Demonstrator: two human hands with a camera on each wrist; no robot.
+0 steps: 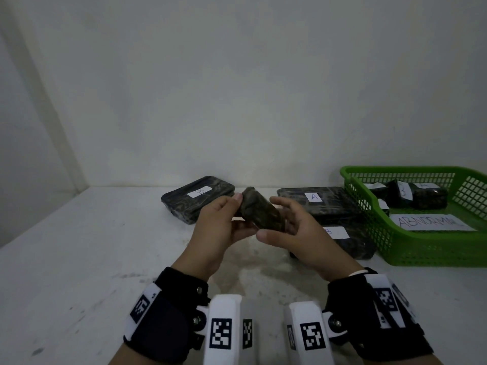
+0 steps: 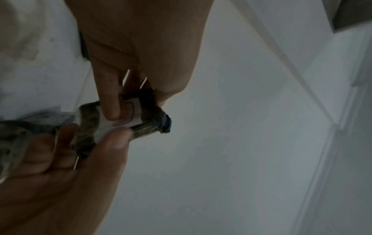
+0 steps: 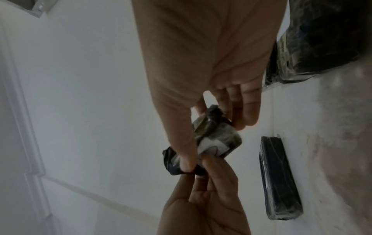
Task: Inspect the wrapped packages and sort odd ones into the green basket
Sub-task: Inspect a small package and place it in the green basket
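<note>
Above the middle of the table both hands hold one small dark wrapped package (image 1: 261,213). My left hand (image 1: 241,214) pinches its left end between thumb and fingers. My right hand (image 1: 271,218) curls round its right end. In the wrist views the small package (image 2: 149,111) (image 3: 219,133) shows a white paper label on its underside; the letter is unreadable. The left hand (image 2: 136,105) and the right hand (image 3: 216,143) each grip it from their own side. The green basket (image 1: 427,248) stands at the right with an "ABNORMAL" sheet (image 1: 432,222) and several labelled packages (image 1: 416,197) inside.
Three larger flat wrapped packages lie on the white table (image 1: 79,259): one marked B (image 1: 197,198) at the back left, one marked A (image 1: 316,201) beside the basket, another marked B (image 1: 350,241) in front of it. White walls close the back and left.
</note>
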